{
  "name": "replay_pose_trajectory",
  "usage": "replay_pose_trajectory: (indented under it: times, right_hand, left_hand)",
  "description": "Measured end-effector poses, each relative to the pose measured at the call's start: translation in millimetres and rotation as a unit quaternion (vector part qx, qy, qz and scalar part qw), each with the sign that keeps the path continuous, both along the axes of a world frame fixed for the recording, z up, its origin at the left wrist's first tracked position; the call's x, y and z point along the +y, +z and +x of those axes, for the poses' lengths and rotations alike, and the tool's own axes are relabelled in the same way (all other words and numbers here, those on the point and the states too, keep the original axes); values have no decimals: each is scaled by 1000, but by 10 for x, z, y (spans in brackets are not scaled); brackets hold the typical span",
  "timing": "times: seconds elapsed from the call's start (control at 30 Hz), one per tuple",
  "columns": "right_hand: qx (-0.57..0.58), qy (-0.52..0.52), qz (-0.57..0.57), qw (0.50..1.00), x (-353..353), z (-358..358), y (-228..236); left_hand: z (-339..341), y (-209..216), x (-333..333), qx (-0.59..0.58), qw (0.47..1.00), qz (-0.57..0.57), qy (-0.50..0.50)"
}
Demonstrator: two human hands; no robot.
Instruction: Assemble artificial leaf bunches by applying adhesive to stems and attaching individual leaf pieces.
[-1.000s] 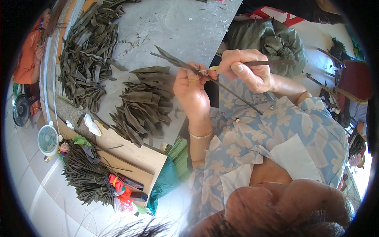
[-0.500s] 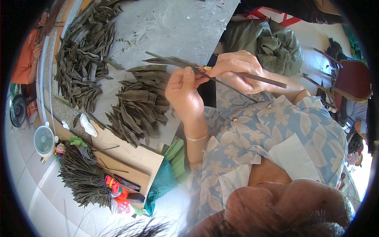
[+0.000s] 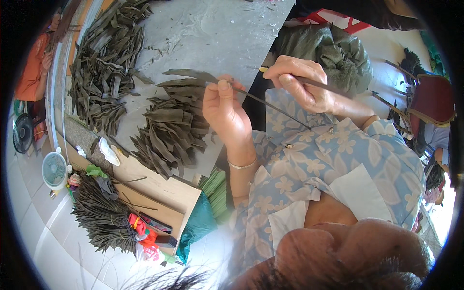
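Observation:
My left hand (image 3: 226,108) pinches a long, thin dark stem (image 3: 275,107) between thumb and fingertips. From its far end a narrow dark grey-brown leaf (image 3: 191,73) juts out to the left, and the other end slants toward the floral shirt. My right hand (image 3: 304,87), apart from the stem, is curled round a flat dark strip (image 3: 328,87) that runs back over the wrist. A small yellow bit (image 3: 263,69) shows at its fingertips; I cannot tell what it belongs to. Below and left of my left hand lies a heap of similar leaves (image 3: 169,121).
A bigger leaf pile (image 3: 104,67) covers the left of the grey table (image 3: 208,34). Beneath the table edge are a bundle of leafed stems (image 3: 99,212), a teal bag (image 3: 197,222) and a small fan (image 3: 54,170). A dark green sack (image 3: 333,53) stands at the right.
My right hand has drawn away from my left, up and slightly right, with the dark strip. The stem and leaf in my left hand have shifted slightly left.

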State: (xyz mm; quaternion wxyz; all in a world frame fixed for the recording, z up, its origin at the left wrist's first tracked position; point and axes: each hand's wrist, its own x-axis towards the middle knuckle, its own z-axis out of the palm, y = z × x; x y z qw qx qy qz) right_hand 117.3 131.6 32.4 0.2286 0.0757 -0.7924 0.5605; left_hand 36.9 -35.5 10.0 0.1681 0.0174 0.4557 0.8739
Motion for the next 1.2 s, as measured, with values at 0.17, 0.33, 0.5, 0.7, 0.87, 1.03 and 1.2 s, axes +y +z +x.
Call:
replay_pose_trajectory:
  times: [0.17, 0.33, 0.5, 0.7, 0.87, 1.03, 1.2]
  right_hand:
    - [-16, -52, 94, 994, -174, -5, 67]
    - [-100, -37, 132, 985, -268, 35, 44]
    - [-156, -114, 75, 978, -264, -138, 150]
    - [-42, -44, 138, 989, -535, -664, 243]
    - [13, -1, 203, 979, -948, -1151, 140]
    - [-36, 30, 237, 970, -1065, -1334, 121]
    - [-51, 9, 198, 979, -898, -1019, 408]
  left_hand:
    - [-21, -28, 118, 17, 999, -2, 38]
    - [35, 61, 190, 18, 998, 17, 60]
    - [68, 132, 21, 88, 990, -106, 43]
    - [204, 91, -380, 110, 975, -191, 42]
    - [287, 47, -573, 93, 980, -166, 64]
    - [316, 88, -707, 68, 983, -157, 65]
    - [249, 220, -739, 64, 986, -136, 72]
